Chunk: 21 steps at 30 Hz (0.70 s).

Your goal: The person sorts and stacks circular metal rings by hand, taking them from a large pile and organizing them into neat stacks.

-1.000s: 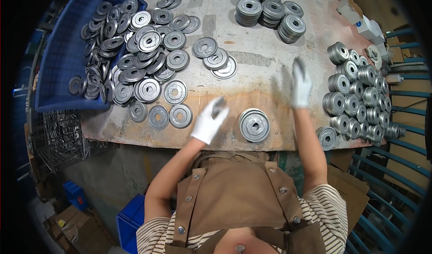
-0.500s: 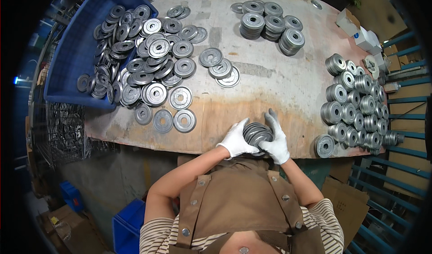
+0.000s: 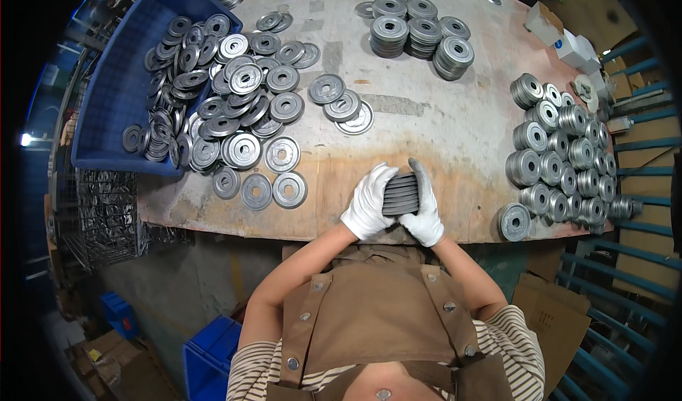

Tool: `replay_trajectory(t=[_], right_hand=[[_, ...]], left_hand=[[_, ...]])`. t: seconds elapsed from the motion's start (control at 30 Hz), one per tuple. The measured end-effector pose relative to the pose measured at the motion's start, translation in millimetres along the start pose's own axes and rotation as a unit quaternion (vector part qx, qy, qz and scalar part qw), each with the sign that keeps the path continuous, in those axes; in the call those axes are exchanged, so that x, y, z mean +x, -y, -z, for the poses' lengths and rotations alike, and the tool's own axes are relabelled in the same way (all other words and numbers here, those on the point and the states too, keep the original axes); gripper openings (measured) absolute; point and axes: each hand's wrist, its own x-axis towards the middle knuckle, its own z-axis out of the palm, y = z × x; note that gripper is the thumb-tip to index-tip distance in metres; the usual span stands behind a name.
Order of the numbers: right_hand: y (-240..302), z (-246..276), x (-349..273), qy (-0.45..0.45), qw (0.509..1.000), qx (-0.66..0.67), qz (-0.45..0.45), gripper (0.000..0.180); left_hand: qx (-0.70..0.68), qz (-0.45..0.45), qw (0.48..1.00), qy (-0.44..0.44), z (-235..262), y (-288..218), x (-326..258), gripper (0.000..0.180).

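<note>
Between my two white-gloved hands sits a short stack of grey metal discs (image 3: 401, 196), near the front edge of the worktable (image 3: 341, 168). My left hand (image 3: 370, 201) wraps the stack's left side, and my right hand (image 3: 424, 208) presses its right side, with grey-coated fingertips pointing away from me. The discs' edges face me as several close layers. Their faces, and whatever lies under the stack, are hidden. To the left spreads a loose heap of the same ring-shaped discs (image 3: 242, 150), each with a hole in the middle.
The heap spills from a tipped blue bin (image 3: 96, 132) at the left. Several stacks of discs (image 3: 388, 36) stand at the far middle. Rows of disc stacks (image 3: 523, 167) line the right side, by small white boxes (image 3: 577, 51) and blue rails (image 3: 643, 146).
The stack in my hands has turned so its layered edges now face me, more squared up. Both hands have shifted slightly left, and my fingers have closed along its sides.
</note>
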Motion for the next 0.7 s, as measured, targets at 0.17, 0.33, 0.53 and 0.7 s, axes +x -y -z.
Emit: replay_trajectory(t=[0.17, 0.33, 0.53, 0.7], right_hand=[[-8.3, -0.3, 3.1, 0.004, 1.000, -0.016, 0.001, 0.089], [6.0, 2.2, -5.6, -0.009, 0.997, 0.045, -0.056, 0.096], [55.5, 43.2, -3.6, 0.092, 0.895, 0.390, -0.195, 0.097], [51.3, 57.1, -1.7, 0.131, 0.866, 0.373, -0.306, 0.059]], left_hand=[[-0.050, 0.058, 0.996, 0.047, 5.1, 4.1, 0.3, 0.084], [-0.121, 0.164, 0.969, 0.140, 34.1, -14.5, 6.5, 0.088], [-0.065, 0.047, 0.987, 0.142, 58.6, -54.8, 21.3, 0.081], [0.072, -0.237, 0.953, 0.175, 74.4, -69.0, 50.1, 0.047]])
